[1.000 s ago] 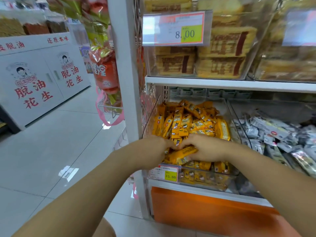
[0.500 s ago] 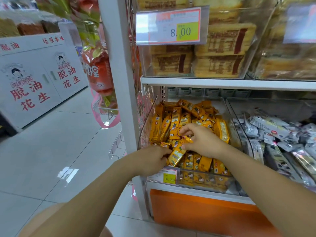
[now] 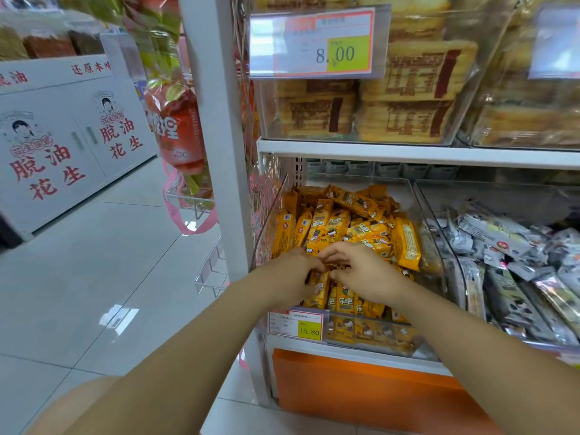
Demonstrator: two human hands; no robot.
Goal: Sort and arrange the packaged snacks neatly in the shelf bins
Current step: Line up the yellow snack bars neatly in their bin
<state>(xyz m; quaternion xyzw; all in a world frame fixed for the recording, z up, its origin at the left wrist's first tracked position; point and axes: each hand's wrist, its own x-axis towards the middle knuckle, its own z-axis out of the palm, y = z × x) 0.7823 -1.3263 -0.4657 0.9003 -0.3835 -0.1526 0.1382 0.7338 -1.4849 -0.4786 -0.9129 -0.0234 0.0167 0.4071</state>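
Orange-yellow snack pkts (image 3: 332, 226), cartoon print, jumbled

A white shelf post (image 3: 216, 136) rises through the middle of the shop aisle. Left of it, pale glossy floor tiles (image 3: 78, 277) run back to a white cabinet (image 3: 62, 152) with red Chinese lettering and a cartoon face on each door. A bright reflection (image 3: 119, 318) glints on the tiles near the post. Right of the post a white shelf board (image 3: 408, 153) runs level, and low down sits an orange base panel (image 3: 361, 394). A clear rack (image 3: 212, 271) hangs just left of the post.
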